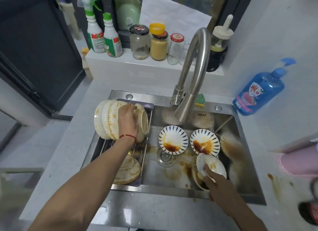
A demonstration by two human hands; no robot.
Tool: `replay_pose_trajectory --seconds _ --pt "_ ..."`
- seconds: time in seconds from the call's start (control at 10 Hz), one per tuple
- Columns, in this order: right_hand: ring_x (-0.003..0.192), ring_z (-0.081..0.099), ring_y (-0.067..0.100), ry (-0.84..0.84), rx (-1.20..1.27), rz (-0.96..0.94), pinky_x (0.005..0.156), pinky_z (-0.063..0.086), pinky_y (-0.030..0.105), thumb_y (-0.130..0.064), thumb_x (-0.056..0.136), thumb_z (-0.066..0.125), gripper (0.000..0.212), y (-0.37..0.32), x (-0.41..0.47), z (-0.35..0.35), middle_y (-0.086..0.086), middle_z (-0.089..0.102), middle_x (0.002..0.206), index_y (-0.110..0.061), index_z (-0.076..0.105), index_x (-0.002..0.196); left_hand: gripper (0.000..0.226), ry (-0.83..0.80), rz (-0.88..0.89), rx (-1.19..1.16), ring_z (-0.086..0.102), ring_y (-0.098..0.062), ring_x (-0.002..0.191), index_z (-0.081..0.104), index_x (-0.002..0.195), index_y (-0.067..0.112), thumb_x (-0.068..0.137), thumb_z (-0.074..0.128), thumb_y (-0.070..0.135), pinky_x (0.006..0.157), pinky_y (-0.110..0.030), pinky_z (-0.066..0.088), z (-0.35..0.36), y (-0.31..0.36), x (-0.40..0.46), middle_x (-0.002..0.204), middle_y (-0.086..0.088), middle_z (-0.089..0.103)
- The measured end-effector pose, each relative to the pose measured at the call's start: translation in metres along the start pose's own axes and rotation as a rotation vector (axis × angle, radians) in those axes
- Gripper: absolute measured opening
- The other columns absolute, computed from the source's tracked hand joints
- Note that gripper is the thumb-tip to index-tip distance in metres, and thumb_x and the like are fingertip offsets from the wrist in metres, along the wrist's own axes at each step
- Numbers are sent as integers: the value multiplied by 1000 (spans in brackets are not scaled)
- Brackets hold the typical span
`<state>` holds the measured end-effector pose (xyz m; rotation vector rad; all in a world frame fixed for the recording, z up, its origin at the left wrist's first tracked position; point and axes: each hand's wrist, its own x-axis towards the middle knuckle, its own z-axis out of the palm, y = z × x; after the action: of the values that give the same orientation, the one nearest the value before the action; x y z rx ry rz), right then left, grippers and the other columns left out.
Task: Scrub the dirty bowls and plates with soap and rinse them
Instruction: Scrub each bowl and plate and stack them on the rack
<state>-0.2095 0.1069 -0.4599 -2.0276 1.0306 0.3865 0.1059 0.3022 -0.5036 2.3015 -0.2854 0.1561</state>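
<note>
Washing looks barely begun: every bowl (173, 139) and plate (127, 170) shows sauce, tap (191, 79) dry. Left hand (128, 120) grips stacked bowls (106, 120); right hand (217, 182) pinches a spoon (201, 162).

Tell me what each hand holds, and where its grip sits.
Left hand grips the stacked dirty bowls across their rims. Right hand pinches a small dish by its lower edge.
</note>
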Motion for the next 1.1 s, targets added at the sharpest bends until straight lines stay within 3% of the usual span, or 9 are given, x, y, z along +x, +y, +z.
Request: replay_pose_trajectory --seconds 0.1,0.2,0.3,0.5,0.6,0.7,0.9,1.0,1.1 --pt "60 47 -5 2 -165 -128 52 34 3 -101 38 3 75 19 20 -3 -24 48 84 -70 21 104 36 30 219 38 52 -35 126 71 113 2 80 69 -11 112 -36 39 0 8 -19 132 -19 62" --pt "75 50 9 -18 -144 -58 66 42 15 -106 45 7 96 22 28 -13 -11 50 100 -65 30 129 36 -128 318 65 58 -31 122 72 106 8 77 69 -13 110 -41 47 24 44 -69 124 -13 68" --pt "114 56 24 -32 -373 -51 95 49 33 -41 109 37 51 16 37 -35 11 52 136 -22 35 156 30 -519 81 55 62 -18 109 77 105 11 83 68 -6 100 -21 45 75 70 -122 113 1 71" --pt "98 69 35 27 -134 60 82 58 43 -24 105 42 48 53 70 -67 15 69 115 -24 42 152 21 -1059 -550 -38 62 -22 94 68 114 6 97 55 5 75 -32 52 161 98 -166 103 -9 65" --pt "99 66 29 6 -104 73 87 58 47 -26 103 45 49 72 78 -77 10 68 118 -28 44 152 22 -1109 -726 -55 67 -34 86 66 114 3 94 59 6 76 -43 55 198 100 -174 97 -20 67" --pt "95 67 29 8 -103 51 82 58 43 -21 103 48 44 83 83 -88 10 67 115 -22 49 147 33 -1070 -711 -14 65 -37 119 65 129 3 100 60 16 102 -44 53 240 94 -179 124 -17 69" --pt "74 61 19 24 -4 57 55 48 32 -20 105 47 41 105 89 -94 7 65 99 -30 53 145 34 -853 -662 76 60 -33 109 43 132 21 100 57 19 97 -49 55 280 81 -192 118 -10 59" --pt "77 61 19 10 -3 65 59 50 33 -21 106 46 42 110 91 -95 7 66 102 -31 50 147 38 -957 -646 115 64 -35 112 51 134 20 97 61 23 96 -49 58 283 70 -185 124 -9 64" --pt "100 64 24 21 -75 81 84 58 46 -23 108 44 49 109 87 -100 6 66 114 -29 37 157 32 -1071 -778 5 75 -42 93 63 122 3 91 65 13 71 -46 64 274 64 -172 108 -20 73"
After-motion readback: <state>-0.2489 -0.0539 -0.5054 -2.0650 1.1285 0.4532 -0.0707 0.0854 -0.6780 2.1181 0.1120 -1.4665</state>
